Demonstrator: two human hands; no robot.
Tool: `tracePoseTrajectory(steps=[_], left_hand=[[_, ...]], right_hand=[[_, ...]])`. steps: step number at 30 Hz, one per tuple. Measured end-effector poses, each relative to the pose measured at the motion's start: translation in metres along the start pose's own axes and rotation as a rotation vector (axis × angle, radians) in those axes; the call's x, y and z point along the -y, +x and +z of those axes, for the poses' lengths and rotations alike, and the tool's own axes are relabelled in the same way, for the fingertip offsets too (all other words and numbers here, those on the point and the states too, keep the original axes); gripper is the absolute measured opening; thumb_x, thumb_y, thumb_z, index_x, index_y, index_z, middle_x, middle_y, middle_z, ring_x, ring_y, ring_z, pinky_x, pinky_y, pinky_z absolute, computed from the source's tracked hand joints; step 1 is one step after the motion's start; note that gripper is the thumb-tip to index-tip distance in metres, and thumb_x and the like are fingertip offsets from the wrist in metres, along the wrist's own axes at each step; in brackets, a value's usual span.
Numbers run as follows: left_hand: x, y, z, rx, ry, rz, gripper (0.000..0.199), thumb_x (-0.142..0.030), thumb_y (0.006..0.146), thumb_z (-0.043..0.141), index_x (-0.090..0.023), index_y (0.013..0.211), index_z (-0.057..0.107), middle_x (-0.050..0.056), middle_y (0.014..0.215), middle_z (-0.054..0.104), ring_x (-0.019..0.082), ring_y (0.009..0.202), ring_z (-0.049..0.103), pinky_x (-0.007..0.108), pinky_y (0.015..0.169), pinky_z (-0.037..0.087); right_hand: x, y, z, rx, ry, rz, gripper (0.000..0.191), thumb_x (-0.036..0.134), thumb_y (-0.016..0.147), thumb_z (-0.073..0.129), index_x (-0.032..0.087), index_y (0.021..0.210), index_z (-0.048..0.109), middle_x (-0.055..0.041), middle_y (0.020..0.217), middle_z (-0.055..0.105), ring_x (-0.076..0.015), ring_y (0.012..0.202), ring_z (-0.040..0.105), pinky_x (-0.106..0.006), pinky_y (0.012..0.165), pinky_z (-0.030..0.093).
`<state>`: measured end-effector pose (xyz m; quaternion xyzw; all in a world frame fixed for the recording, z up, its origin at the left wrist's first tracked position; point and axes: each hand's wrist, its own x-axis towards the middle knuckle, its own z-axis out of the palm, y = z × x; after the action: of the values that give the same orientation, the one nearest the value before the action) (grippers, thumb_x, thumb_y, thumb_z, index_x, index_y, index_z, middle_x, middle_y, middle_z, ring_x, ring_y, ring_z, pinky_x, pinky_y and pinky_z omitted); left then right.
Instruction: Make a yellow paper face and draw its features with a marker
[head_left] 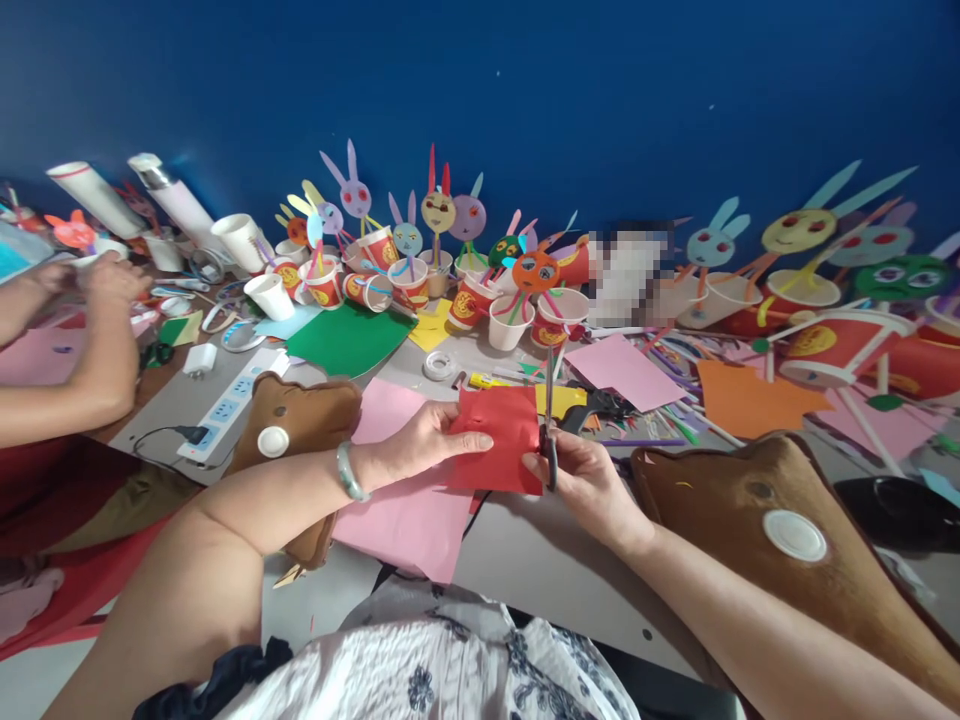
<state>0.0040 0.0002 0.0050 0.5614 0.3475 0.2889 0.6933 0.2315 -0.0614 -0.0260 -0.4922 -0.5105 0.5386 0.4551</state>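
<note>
A red paper sheet (499, 440) is pinched in my left hand (420, 440), thumb on top, at its left side. Black-handled scissors (551, 420) are in my right hand (589, 480), blades pointing away from me along the sheet's right edge. My right thumb is close to the lower right part of the red sheet. Whether the blades are parted is hard to tell. Under my left wrist and the red sheet lies a large pink paper (427, 530).
Brown cushions (300, 420) lie at both sides. Behind stand paper cups (511, 325) with rabbit-faced figures (536, 270). A green sheet (349, 337), power strip (232, 405), tape roll (437, 366) and orange paper (757, 398) are around. Another person's hands (112, 280) work at the left.
</note>
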Motion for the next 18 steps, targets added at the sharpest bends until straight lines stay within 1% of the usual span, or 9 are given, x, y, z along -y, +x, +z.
tracePoseTrajectory(steps=[2,6,11,15,17,18], left_hand=[[0.0001,-0.0001,0.0001,-0.045,-0.009,0.014,0.041,-0.051,0.074,0.088,-0.014,0.087,0.074,0.003,0.084,0.074,0.012,0.075,0.063,0.026,0.075,0.053],[-0.0014,0.0007,-0.0019,-0.094,-0.018,0.057,0.040,-0.049,0.076,0.086,-0.015,0.093,0.076,0.005,0.092,0.076,0.015,0.084,0.067,0.028,0.081,0.054],[-0.0033,0.0016,-0.0040,-0.106,-0.014,0.095,0.034,-0.048,0.081,0.082,-0.015,0.087,0.074,0.002,0.084,0.073,0.012,0.078,0.063,0.024,0.076,0.050],[-0.0017,0.0037,-0.0057,-0.027,0.007,0.053,0.036,-0.050,0.082,0.081,-0.015,0.093,0.076,0.004,0.089,0.076,0.014,0.080,0.066,0.025,0.074,0.051],[0.0010,0.0048,-0.0062,0.030,0.044,0.021,0.038,-0.050,0.081,0.082,-0.015,0.091,0.076,0.005,0.089,0.075,0.015,0.080,0.066,0.026,0.074,0.051],[0.0025,0.0053,-0.0063,0.056,0.072,0.013,0.038,-0.050,0.080,0.083,-0.014,0.089,0.075,0.005,0.088,0.075,0.015,0.081,0.066,0.026,0.074,0.050]], right_hand=[[0.0024,-0.0005,0.0009,0.010,-0.025,-0.019,0.044,0.054,0.075,0.086,0.021,0.065,0.059,-0.0004,0.069,0.059,-0.0147,0.066,0.051,-0.026,0.060,0.048],[0.0072,-0.0006,0.0021,0.011,-0.054,-0.034,0.045,0.055,0.073,0.087,0.021,0.064,0.059,-0.0009,0.069,0.059,-0.0150,0.066,0.051,-0.026,0.058,0.047],[0.0067,-0.0019,0.0012,0.018,-0.063,-0.017,0.043,0.054,0.071,0.089,0.020,0.065,0.064,-0.0007,0.068,0.060,-0.0140,0.062,0.049,-0.026,0.056,0.044],[0.0011,-0.0016,-0.0044,-0.065,-0.067,-0.028,0.043,0.057,0.082,0.079,0.020,0.067,0.063,0.0010,0.064,0.056,-0.0123,0.058,0.044,-0.026,0.053,0.040],[-0.0004,-0.0009,-0.0065,-0.076,-0.054,-0.030,0.043,0.058,0.085,0.076,0.020,0.067,0.063,0.0015,0.063,0.054,-0.0119,0.057,0.042,-0.026,0.052,0.039],[-0.0006,-0.0007,-0.0069,-0.068,-0.043,-0.030,0.042,0.056,0.084,0.077,0.020,0.068,0.064,0.0016,0.063,0.054,-0.0121,0.058,0.043,-0.026,0.053,0.040]])
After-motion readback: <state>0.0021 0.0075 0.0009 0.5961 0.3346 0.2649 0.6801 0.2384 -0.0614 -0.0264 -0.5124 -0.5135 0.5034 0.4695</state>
